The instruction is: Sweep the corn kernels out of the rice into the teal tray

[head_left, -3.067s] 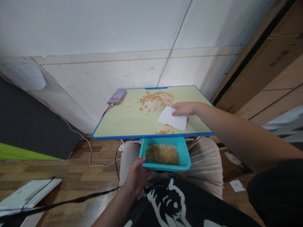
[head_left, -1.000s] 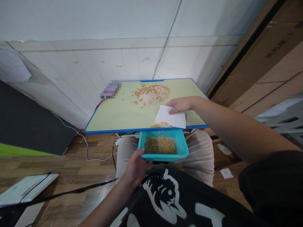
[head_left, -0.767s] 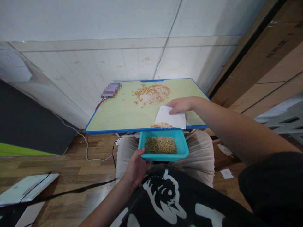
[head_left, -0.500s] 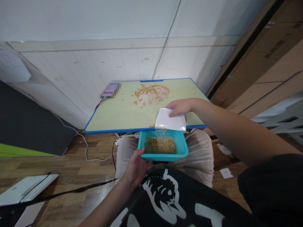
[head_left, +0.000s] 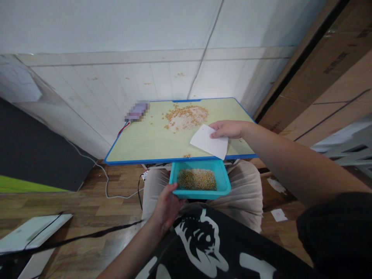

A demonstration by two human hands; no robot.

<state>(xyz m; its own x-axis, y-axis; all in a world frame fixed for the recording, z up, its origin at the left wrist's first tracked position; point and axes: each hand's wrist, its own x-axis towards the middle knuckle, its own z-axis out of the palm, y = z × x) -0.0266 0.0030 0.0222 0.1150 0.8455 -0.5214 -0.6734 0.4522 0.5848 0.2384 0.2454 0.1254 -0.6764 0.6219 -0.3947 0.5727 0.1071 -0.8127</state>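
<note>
My left hand [head_left: 167,207] grips the near left corner of a teal plastic tray [head_left: 223,186], held just below the table's front edge and part filled with yellow grains [head_left: 197,179]. My right hand [head_left: 227,129] pinches a white card [head_left: 209,142] by its top right corner, tilted above the light green table top [head_left: 145,141] near the front edge. A pile of mixed yellow and white grains [head_left: 186,117] lies at the back of the table. A few loose grains [head_left: 186,155] sit at the front edge.
A small blurred device [head_left: 136,111] with a red cable rests on the table's back left corner. A white cable [head_left: 107,186] trails over the wooden floor. Cardboard boxes [head_left: 328,81] stand at the right. A white board [head_left: 31,230] lies on the floor at the left.
My right hand swept the small heap of grains off the table's front edge into the tray with the card, then lifted the card back over the table. The left hand kept the tray still.
</note>
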